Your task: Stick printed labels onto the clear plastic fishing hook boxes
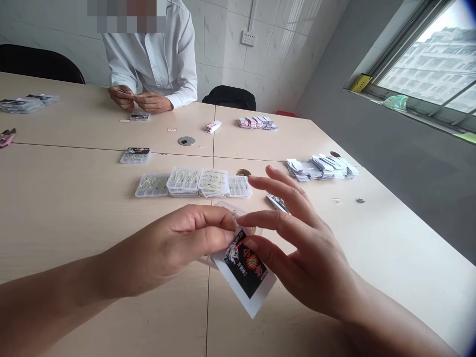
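Head view: left hand pinching a black packet, right hand spread beside it

From my remote seat, I'm seeing the black packet (243, 270), white-bordered and tilted, being held low over the table (375, 238). The left hand (169, 248) is closing on its upper edge, thumb and fingers pressed together. The right hand (308, 258) is standing open, its fingers (282, 218) fanning apart, with the lowest ones reaching over the packet's right side; I can't tell whether they're gripping it. A clear plastic sleeve (232, 210) with a small metal ring is showing just behind the packet.

Just beyond the right fingertips, a second printed packet (278, 203) is lying on the tabletop. Past the hands, clear plastic boxes (199, 182) of pale lures are sitting in a row, with another box (136, 155) farther on. White packets (322, 167) are piled to the right, and smaller stacks (257, 123) are sitting beyond them. At the far side, a co-worker in a white shirt (150, 54) is handling something too small to identify between both hands (139, 99).
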The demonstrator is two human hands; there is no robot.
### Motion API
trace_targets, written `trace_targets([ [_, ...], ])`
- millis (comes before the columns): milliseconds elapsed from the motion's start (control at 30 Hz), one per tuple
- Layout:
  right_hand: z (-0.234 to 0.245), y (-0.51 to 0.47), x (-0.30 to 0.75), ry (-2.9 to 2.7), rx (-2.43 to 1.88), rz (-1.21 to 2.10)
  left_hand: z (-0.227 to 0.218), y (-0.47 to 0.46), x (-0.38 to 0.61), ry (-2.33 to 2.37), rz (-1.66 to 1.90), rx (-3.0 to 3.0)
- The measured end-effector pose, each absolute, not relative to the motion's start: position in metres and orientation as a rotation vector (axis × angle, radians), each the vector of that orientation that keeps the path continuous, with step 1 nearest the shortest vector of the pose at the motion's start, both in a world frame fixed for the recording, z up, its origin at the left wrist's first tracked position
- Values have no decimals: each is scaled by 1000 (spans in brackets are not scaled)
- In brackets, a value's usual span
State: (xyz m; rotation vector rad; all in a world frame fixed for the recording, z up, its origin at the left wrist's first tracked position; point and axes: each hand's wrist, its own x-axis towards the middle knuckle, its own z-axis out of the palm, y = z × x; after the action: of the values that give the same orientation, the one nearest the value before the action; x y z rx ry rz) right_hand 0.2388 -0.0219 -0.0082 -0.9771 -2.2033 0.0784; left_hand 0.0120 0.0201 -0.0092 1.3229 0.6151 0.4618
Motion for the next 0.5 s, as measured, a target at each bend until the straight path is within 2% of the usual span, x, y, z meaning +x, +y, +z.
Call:
trace_targets([
  [233,-10,-22,236,-2158,-852,31,-9,18,11,655,488,1316],
  [500,-9,-23,235,-2134,-743,-130,-1,20,17,636,496,1029],
])
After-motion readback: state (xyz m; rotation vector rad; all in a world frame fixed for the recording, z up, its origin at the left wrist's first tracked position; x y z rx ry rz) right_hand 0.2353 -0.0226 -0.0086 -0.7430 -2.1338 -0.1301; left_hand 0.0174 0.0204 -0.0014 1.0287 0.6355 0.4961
